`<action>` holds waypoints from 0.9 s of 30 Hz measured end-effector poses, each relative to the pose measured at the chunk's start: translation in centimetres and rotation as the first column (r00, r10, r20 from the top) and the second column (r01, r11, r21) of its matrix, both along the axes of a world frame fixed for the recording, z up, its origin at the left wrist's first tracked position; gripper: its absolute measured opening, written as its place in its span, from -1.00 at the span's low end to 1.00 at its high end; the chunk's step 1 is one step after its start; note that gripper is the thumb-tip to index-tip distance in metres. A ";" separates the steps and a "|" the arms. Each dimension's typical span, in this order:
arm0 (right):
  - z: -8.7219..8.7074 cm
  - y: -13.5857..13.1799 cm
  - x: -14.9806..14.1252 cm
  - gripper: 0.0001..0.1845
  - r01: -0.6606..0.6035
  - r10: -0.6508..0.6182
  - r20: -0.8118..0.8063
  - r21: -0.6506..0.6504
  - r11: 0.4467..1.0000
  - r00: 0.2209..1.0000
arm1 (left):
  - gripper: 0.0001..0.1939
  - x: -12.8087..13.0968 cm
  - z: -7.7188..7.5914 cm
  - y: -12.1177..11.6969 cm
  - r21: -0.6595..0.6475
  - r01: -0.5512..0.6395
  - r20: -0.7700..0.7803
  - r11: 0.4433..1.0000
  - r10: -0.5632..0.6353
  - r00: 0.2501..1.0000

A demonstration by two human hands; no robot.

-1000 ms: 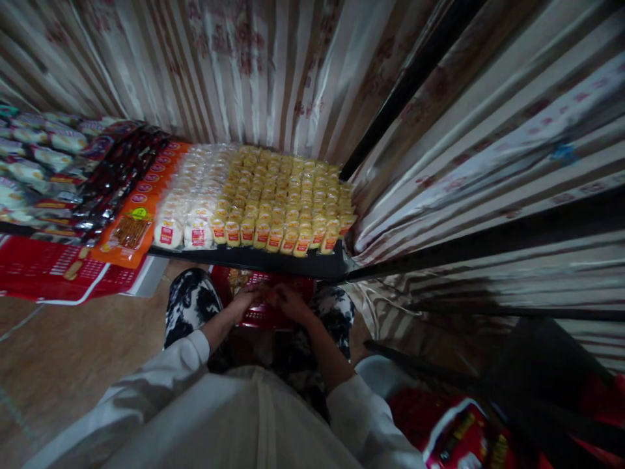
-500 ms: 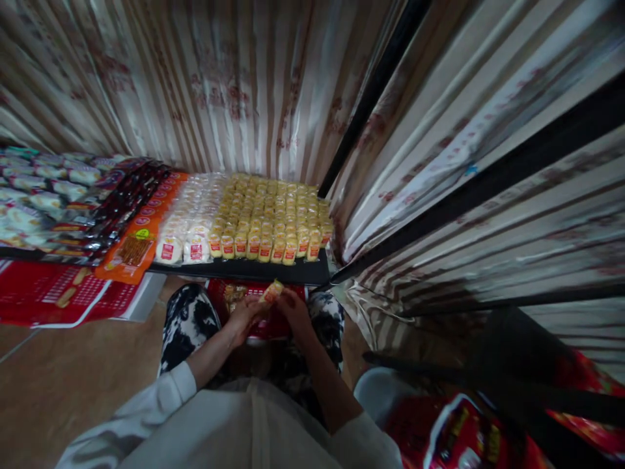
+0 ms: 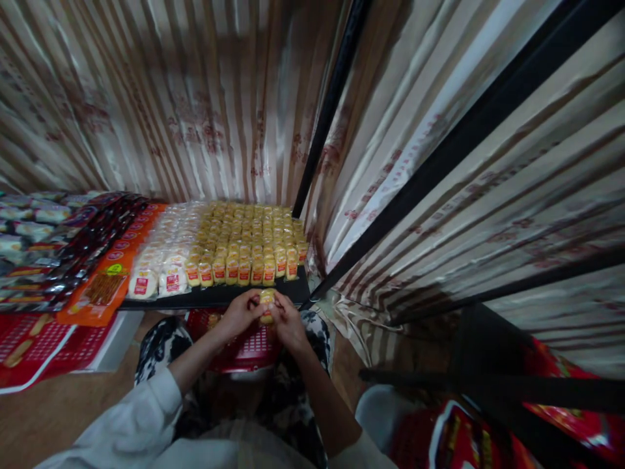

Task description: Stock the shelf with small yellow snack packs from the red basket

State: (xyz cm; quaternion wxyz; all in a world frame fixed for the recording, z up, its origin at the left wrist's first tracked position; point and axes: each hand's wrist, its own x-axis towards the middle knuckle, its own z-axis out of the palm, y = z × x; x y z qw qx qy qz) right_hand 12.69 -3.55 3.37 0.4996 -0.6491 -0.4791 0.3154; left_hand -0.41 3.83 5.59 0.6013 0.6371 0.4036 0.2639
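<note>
Between my two hands is a small yellow wrapped snack packet (image 3: 267, 305), upright just in front of the shelf edge. My left hand (image 3: 243, 312) pinches its left side, and my right hand (image 3: 289, 322) grips its right side with the thumb on the front. Beyond them, rows of matching yellow snack packets (image 3: 244, 251) stand on the black shelf (image 3: 205, 298). Under my hands, between my knees, sits a red plastic basket (image 3: 249, 352); a few yellowish packets lie in its left part.
White round packets (image 3: 173, 277), an orange snack bag (image 3: 105, 286) and dark packs (image 3: 73, 251) line the shelf to the left. A black metal post (image 3: 327, 117) and striped curtains (image 3: 219, 98) close off the back and right. Red bags (image 3: 463, 436) lie at lower right.
My hands have raised the packet from above the basket to the shelf's front edge and turned it from slanted to upright. The view has shifted, so the shelf sits lower and further left.
</note>
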 end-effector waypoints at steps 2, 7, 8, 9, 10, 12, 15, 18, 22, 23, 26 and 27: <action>0.2 0.5 0.8 -0.55 0.090 -0.091 0.026 0.035 0.995 0.996 | -0.75 0.9 0.8 1.0 0.030 -0.037 -0.004 0.999 0.037 0.999; -0.5 3.2 3.2 -0.50 0.272 -0.290 0.294 0.100 0.957 0.911 | -0.74 3.7 3.7 4.1 0.127 -0.073 -0.016 0.989 0.076 0.997; -0.8 3.8 3.5 -0.49 0.284 -0.295 0.330 0.082 0.955 0.897 | -0.75 4.5 4.3 4.7 0.150 -0.062 -0.021 0.987 0.065 0.998; -1.2 4.4 3.6 -0.48 0.290 -0.294 0.356 0.066 0.955 0.887 | -0.76 5.4 4.8 5.3 0.176 -0.049 -0.030 0.983 0.055 0.998; -1.6 4.9 3.7 -0.48 0.290 -0.290 0.374 0.058 0.955 0.881 | -0.77 6.3 5.2 5.9 0.207 -0.041 -0.041 0.978 0.051 0.998; -2.2 5.5 3.5 -0.49 0.291 -0.293 0.397 0.065 0.954 0.870 | -0.74 8.1 5.8 6.9 0.284 -0.053 -0.064 0.957 0.074 0.995; -2.7 5.5 2.9 -0.49 0.300 -0.301 0.435 0.074 0.951 0.848 | -0.58 10.8 6.1 7.9 0.403 -0.041 -0.073 0.914 0.077 0.994; -2.9 5.3 2.6 -0.47 0.290 -0.289 0.475 0.072 0.954 0.831 | -0.53 12.9 6.0 8.3 0.456 0.062 -0.106 0.888 -0.015 0.994; -2.9 5.1 2.4 -0.49 0.314 -0.313 0.479 0.081 0.946 0.820 | -0.53 14.8 5.2 8.3 0.521 0.190 -0.220 0.832 -0.085 0.972; -2.9 5.1 2.4 -0.50 0.318 -0.317 0.477 0.082 0.944 0.819 | -0.53 15.1 4.9 8.3 0.538 0.208 -0.235 0.817 -0.092 0.968; -3.0 5.1 2.4 -0.51 0.312 -0.317 0.477 0.092 0.946 0.820 | -0.52 15.5 3.8 8.6 0.577 0.247 -0.277 0.779 -0.098 0.956; -3.1 5.1 2.4 -0.51 0.310 -0.317 0.475 0.096 0.946 0.821 | -0.53 15.5 3.5 8.6 0.585 0.268 -0.312 0.765 -0.093 0.945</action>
